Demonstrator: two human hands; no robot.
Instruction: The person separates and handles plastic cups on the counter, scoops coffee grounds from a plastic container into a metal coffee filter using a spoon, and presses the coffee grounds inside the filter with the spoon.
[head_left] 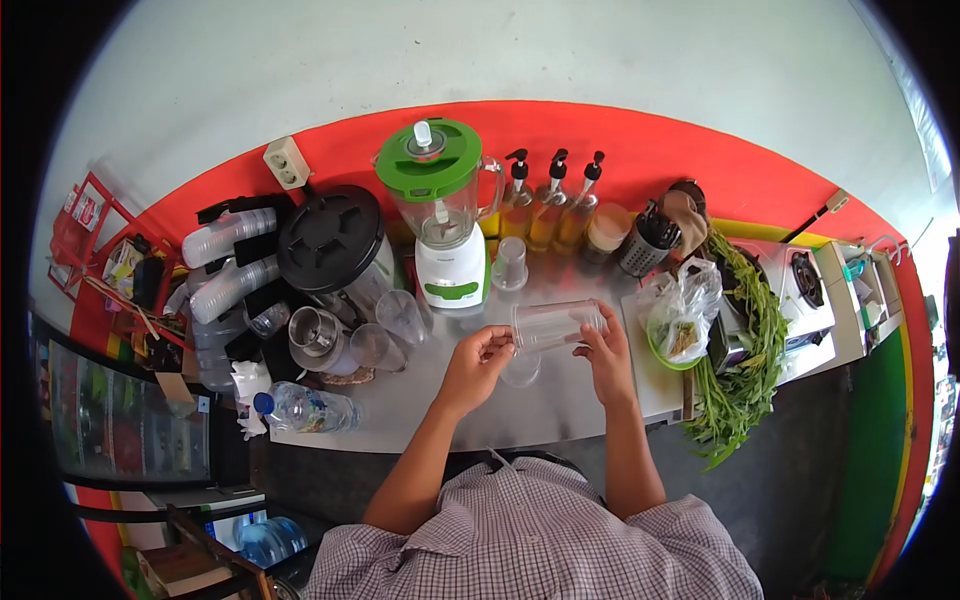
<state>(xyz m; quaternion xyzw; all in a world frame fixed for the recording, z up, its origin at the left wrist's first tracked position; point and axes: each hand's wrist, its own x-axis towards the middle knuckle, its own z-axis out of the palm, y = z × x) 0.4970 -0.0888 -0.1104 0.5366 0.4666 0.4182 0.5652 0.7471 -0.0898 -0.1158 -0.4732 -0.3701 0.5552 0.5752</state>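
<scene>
Presently, the left hand [478, 368] and right hand [608, 358] grip opposite ends of a clear cylindrical plastic cup [555, 323]; three tall black-topped pump bottles [549, 216] stand at twelve o'clock from it.

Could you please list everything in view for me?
held cup: at least 1, clear, centre
counter: 1, grey, middle
blender: 1, green and white, on counter
pump bottles: 3, yellowish, right of blender
drum: 1, black-lidded, left of blender
blue-capped bottle: 1, clear, front left
wrapped cups: 2 stacks, clear, left
bag: 1, clear, right side
utensil pot: 1, grey, behind bag
leaves: many, green, right of bag
stove: 1, white, far right
left hand: 1, bare, on cup
right hand: 1, bare, on cup
</scene>
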